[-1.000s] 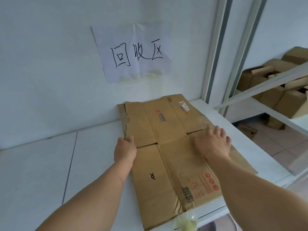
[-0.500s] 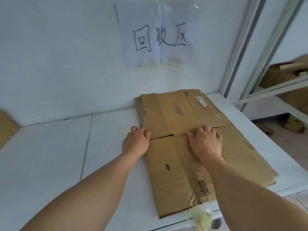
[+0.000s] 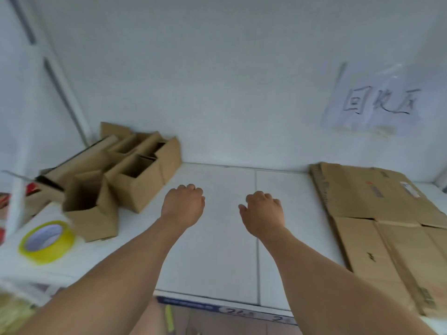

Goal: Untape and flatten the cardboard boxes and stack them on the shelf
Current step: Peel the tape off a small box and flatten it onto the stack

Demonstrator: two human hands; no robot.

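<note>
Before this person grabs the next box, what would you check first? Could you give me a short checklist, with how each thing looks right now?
1. Left hand free: ok, fingers loosely curled, holding nothing.
2. Right hand free: ok, holds nothing.
3. Flattened cardboard lies flat on the shelf, under the paper sign: ok.
4. Unflattened boxes remaining at left: ok, several stand open.
5. Tape left on those boxes: cannot tell.
6. Tape roll clear of the boxes: not ok, it sits close beside the nearest box.

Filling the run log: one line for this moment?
hands: left, right both empty over shelf | flat boxes: stacked right | open boxes: left | tape roll: far left
</note>
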